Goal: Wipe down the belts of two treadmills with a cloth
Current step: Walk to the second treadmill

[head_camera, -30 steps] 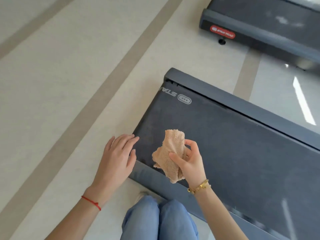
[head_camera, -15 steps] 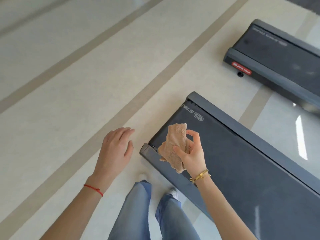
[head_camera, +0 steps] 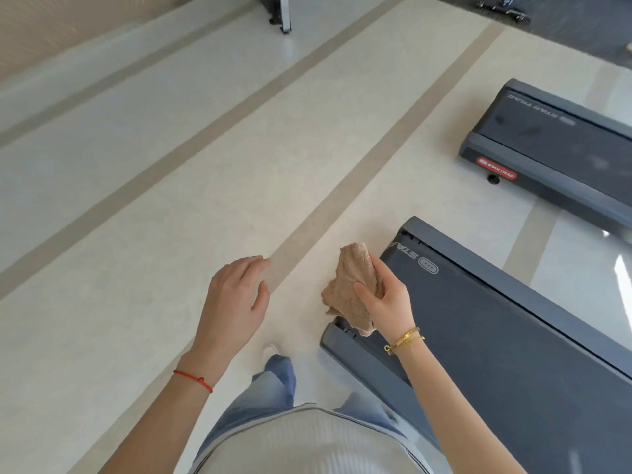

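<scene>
1. Head view: the right hand [head_camera: 386,299] grips a crumpled tan cloth [head_camera: 352,289] at lower centre, over the near treadmill's [head_camera: 496,336] end.
2. The left hand [head_camera: 236,295] hangs relaxed, fingers spread, above the floor [head_camera: 171,200].
3. A second treadmill [head_camera: 561,148] sits at upper right.

"STAR TRAC" in pale letters, upside down, on the belt end of the far treadmill [head_camera: 561,138], again in white on the red badge [head_camera: 496,170] on its end rail; only "STA" and an oval logo readable on the near treadmill [head_camera: 496,319].

Two treadmills [head_camera: 513,336] [head_camera: 554,152] on striped floor [head_camera: 171,217]
</scene>
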